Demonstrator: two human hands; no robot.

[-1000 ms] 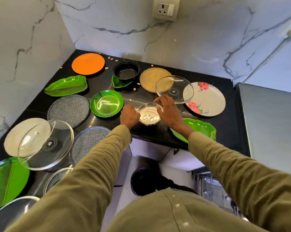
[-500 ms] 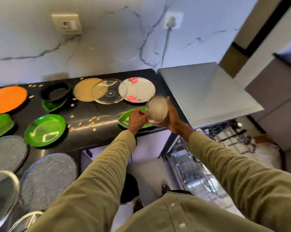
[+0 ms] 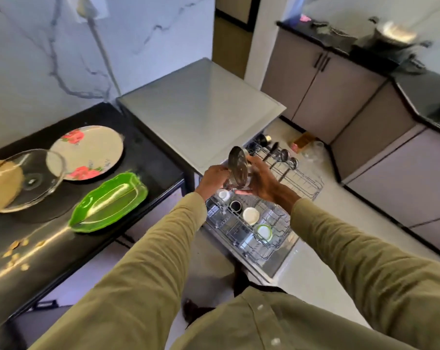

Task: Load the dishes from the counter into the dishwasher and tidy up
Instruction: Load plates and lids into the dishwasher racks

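A small clear glass bowl (image 3: 237, 169) is held on edge between both hands above the pulled-out dishwasher rack (image 3: 277, 246). My left hand (image 3: 213, 176) grips its left rim and my right hand (image 3: 263, 180) cups its right side. The rack holds a white cup (image 3: 250, 215), a green-rimmed bowl (image 3: 264, 233), a dark cup (image 3: 235, 205) and ladles (image 3: 284, 157) in the far section. On the black counter (image 3: 153, 162) at left lie a green leaf-shaped plate (image 3: 107, 204), a floral plate (image 3: 87, 151) and a glass lid (image 3: 24, 180).
The grey dishwasher top (image 3: 201, 107) sits beside the counter. Crumbs (image 3: 14, 251) are scattered on the counter's near part. Grey cabinets (image 3: 365, 102) with a black worktop run along the right, and a bottle and box (image 3: 307, 145) stand on the floor beyond the rack.
Both hands lifted the glass bowl off the counter and carried it rightward over the open rack, tipping it onto its edge. My view swung right from the counter toward the dishwasher.
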